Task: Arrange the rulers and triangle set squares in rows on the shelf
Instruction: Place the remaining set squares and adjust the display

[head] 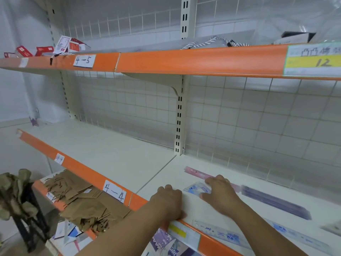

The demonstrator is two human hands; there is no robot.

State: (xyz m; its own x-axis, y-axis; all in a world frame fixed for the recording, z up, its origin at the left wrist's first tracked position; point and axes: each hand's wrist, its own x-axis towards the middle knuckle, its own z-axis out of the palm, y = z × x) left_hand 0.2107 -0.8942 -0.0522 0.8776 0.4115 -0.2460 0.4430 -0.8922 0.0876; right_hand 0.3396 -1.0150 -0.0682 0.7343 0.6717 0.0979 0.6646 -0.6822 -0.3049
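In the head view, your left hand gripped the shelf lip, fingers curled; your right hand pressed bent fingers on the pink ruler, thumb beside the set square; sliding flat, parallel to the purple ruler, looked wisest.

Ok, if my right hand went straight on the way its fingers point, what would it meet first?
Your right hand would meet the clear set square first; its fingertips seem to touch it. The pink ruler lies just beyond.
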